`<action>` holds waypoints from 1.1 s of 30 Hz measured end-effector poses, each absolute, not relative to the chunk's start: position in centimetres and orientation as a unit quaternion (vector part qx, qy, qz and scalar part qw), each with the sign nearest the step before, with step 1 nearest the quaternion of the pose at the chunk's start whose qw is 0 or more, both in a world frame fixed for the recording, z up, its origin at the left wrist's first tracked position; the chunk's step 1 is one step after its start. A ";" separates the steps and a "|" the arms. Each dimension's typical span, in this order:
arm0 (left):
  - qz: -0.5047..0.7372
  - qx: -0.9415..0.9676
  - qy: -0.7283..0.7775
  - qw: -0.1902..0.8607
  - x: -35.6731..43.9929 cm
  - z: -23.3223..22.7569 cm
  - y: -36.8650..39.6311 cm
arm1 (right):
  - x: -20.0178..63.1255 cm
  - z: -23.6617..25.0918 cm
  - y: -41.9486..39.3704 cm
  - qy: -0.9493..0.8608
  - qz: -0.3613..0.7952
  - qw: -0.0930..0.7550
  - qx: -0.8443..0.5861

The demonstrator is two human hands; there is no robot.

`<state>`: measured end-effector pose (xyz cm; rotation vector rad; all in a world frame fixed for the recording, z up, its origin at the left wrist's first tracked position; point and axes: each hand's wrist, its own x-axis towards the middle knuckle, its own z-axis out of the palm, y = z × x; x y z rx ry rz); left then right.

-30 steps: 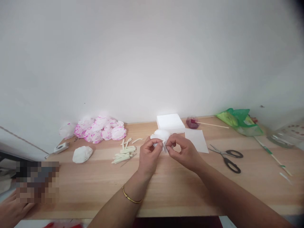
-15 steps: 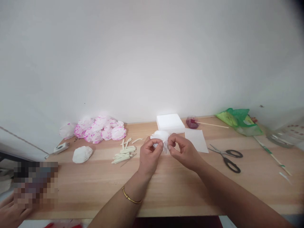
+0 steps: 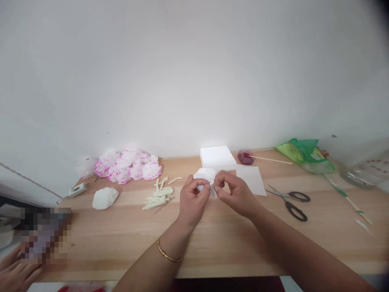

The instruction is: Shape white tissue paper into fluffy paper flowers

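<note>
My left hand [image 3: 193, 198] pinches a piece of bunched white tissue paper [image 3: 205, 173] between thumb and fingers. From the other side, my right hand [image 3: 234, 191] has thumb and forefinger closed on the gathered edge of the same paper. The fingers hide part of it. Just beyond my hands lie a stack of white paper [image 3: 217, 156] and a flat white sheet [image 3: 251, 180]. Left of my left hand is a pile of short pale green twisted strips [image 3: 159, 198]. Black-handled scissors [image 3: 293, 205] lie partly opened to the right of my right hand.
Pink-edged white paper flowers [image 3: 124, 164] are heaped at the back left, with a white paper ball [image 3: 105, 198] and a white plug [image 3: 78, 190] nearby. A container of dark red liquid [image 3: 245, 156] holds a stick. Green plastic [image 3: 306, 154] lies right. Another person's hand [image 3: 18, 269] is lower left.
My hands keep almost the same place, with the left fingertips slightly closer to the right ones on the paper. The other person's hand at the lower left has shifted a little.
</note>
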<state>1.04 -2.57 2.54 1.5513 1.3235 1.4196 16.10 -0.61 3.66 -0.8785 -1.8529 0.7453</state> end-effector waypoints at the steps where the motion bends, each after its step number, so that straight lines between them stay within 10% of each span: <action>1: 0.542 0.590 0.503 0.325 1.1 2.5 -2.6 | 16.1 3.7 -0.6 -0.754 0.302 0.461 -0.358; 33: 0.532 0.641 0.488 0.261 1.2 3.1 -3.0 | 16.4 3.5 -0.3 -0.740 0.355 0.454 -0.346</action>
